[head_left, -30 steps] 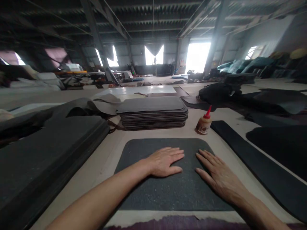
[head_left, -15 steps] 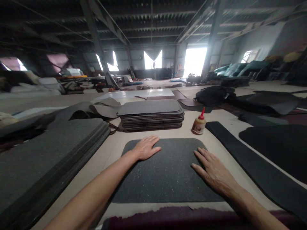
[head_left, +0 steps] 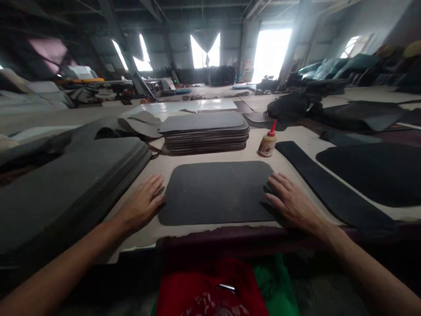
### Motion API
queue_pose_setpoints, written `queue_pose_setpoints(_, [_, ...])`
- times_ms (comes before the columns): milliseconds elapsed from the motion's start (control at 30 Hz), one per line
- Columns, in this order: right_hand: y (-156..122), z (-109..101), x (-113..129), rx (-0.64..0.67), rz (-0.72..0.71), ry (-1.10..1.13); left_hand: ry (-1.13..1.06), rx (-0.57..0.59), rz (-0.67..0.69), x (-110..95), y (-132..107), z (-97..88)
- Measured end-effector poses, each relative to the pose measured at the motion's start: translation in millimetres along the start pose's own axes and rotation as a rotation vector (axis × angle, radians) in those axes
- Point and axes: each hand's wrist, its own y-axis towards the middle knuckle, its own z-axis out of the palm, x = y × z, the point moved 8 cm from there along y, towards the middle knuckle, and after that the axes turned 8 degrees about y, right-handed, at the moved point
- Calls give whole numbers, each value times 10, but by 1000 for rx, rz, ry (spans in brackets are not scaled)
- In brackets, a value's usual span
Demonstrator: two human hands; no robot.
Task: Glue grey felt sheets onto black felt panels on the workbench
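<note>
Lying between left fingers (head_left: 154,186) and right fingers (head_left: 279,185) is a dark sheet (head_left: 217,193).

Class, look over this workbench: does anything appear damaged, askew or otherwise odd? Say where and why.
Yes: at the front, the pale tabletop meets a maroon strip in a ragged line, possibly torn, unlike the smooth outline of the dark sheet. No spill is visible.

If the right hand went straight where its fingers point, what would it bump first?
Probably the dark mat; the right hand is at its right edge, though whether they touch is unclear.
</note>
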Motion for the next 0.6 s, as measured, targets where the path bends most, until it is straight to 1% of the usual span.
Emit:
queue_pose_setpoints(67, [-98,109,276,147,-98,87,-48,52,169,-422,-129,-13])
queue_pose_setpoints(100, [-161,153,378,208,-124,115,-69,88,241,-617,-193,-7])
queue_pose_setpoints(133, [-232,185,453,257,-141,132,-86,115,288,-772,-256,-7])
queue_pose_setpoints(167, [-304,199,499,286,-150,141,-98,133,310,-882,-315,-12])
queue_pose_setpoints(200, [-377,198,522,298,-158,145,-106,142,305,-942,-370,-24])
queue_pose_setpoints(267, [-517,181,529,310,-187,132,-112,144,289,-980,-486,-62])
queue_pose_setpoints(400, [-705,89,461,288,-271,86,-108,137,358,-999,-723,-153])
queue_pose_setpoints(500, [-739,-110,375,198,-321,106,-111,99,392,-1018,-784,-280])
queue_pose_setpoints(600, [-659,-418,257,76,-310,114,-141,80,394,-998,-712,-498])
